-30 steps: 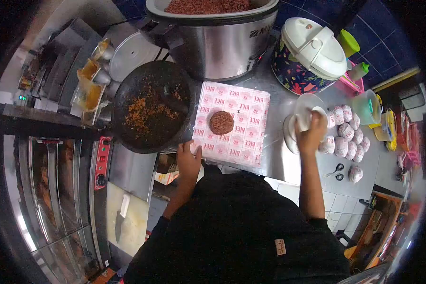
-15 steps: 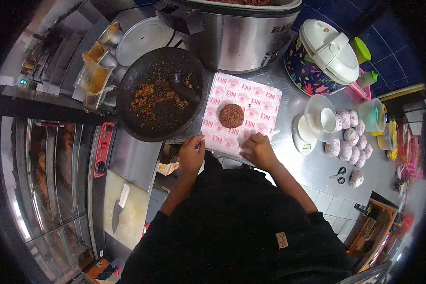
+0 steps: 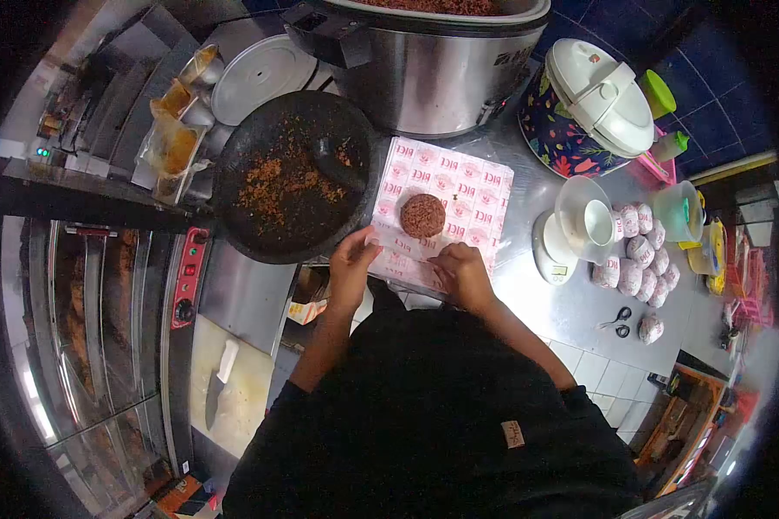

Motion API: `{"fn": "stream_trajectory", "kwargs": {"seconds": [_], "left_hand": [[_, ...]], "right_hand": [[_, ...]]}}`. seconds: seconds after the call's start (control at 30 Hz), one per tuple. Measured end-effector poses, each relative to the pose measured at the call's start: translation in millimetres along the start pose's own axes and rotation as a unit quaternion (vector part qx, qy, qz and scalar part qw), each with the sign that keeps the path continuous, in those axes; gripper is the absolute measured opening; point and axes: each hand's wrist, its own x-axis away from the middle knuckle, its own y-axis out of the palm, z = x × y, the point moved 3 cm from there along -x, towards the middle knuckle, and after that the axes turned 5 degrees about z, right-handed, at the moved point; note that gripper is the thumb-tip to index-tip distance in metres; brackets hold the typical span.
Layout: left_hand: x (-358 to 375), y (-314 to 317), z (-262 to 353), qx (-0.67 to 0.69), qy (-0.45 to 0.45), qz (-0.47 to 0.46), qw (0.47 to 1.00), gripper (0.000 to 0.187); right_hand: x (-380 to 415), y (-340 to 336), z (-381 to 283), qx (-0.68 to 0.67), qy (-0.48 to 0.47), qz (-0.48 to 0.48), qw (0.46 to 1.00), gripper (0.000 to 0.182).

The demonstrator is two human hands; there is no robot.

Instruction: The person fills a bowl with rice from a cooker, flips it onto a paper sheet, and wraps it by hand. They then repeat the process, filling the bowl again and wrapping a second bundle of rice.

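Observation:
A round mound of brown-red rice (image 3: 423, 216) sits on a stack of printed wrapping paper (image 3: 486, 177). My left hand (image 3: 352, 264) pinches the near left part of the top sheet, below the mound. My right hand (image 3: 464, 272) is closed on the same sheet's near right part. Between my hands the sheet's near edge is lifted and partly folded toward the rice, showing its paler back. Left of the paper stands a dark stone mortar (image 3: 268, 227) with orange-brown crumbs and a pestle inside.
A large steel cooker (image 3: 433, 82) of rice stands behind the paper. At right are a patterned rice container (image 3: 550, 130), a scale (image 3: 556, 251) with bowls, several wrapped bundles (image 3: 640, 251) and black scissors (image 3: 619, 322). A knife (image 3: 220, 385) lies on a cutting board (image 3: 251, 411) at left.
Both hands have moved, the left slightly up toward the rice and the right a little left. The near edge of the top sheet has come up and folded toward the mound.

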Motion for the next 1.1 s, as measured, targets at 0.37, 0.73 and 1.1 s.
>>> {"fn": "stream_trajectory", "kwargs": {"seconds": [0.37,0.73,1.1], "left_hand": [[12.7,21.7,-51.1,-0.017,0.128,0.025,0.991,0.082],[18.1,24.3,-30.8,-0.048,0.027,0.058,0.997,0.087],[25.5,43.0,-19.6,-0.071,0.133,-0.029,0.988,0.1]], "right_hand": [[16.2,36.3,40.2,-0.268,0.264,-0.029,0.926,0.023],[4.1,5.8,22.0,-0.268,0.174,-0.092,0.943,0.012],[1.6,1.7,20.3,-0.229,0.195,-0.037,0.953,0.011]]}}
